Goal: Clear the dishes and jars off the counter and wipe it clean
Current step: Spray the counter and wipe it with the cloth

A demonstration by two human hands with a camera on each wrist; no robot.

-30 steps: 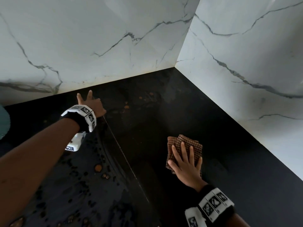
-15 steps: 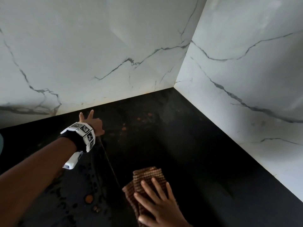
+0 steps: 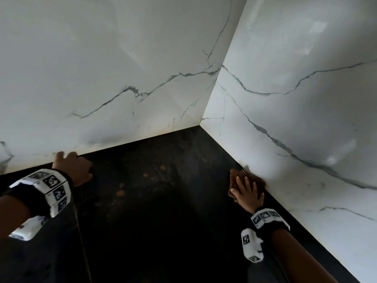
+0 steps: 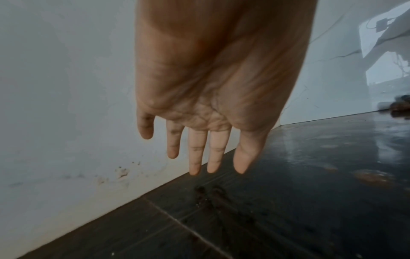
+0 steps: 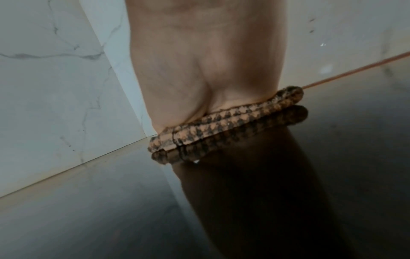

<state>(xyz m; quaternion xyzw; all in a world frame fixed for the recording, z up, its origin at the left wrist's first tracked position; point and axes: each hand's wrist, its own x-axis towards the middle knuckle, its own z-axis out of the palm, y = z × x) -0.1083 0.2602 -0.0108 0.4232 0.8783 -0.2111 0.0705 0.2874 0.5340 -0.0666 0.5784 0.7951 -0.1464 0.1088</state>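
A folded brown checked cloth point(image 3: 255, 177) lies on the black counter point(image 3: 163, 231) right against the right-hand marble wall. My right hand point(image 3: 247, 190) presses flat on it with straight, spread fingers. In the right wrist view the cloth point(image 5: 224, 121) shows as a thick folded edge under my palm, mirrored in the glossy counter. My left hand point(image 3: 72, 166) hovers near the back wall with nothing in it; the left wrist view shows its fingers point(image 4: 196, 149) straight and hanging just above the counter. Orange-brown spots point(image 3: 120, 193) dot the counter between my hands.
White marble walls point(image 3: 122, 78) meet in a corner point(image 3: 201, 124) behind the counter. A thin seam point(image 3: 81, 237) runs across the counter below my left wrist. Brownish marks point(image 4: 122, 172) stain the foot of the back wall.
My right hand has slid the cloth from the near middle of the counter out to the right wall. The left hand has stayed near the back wall. The head view has tilted up.
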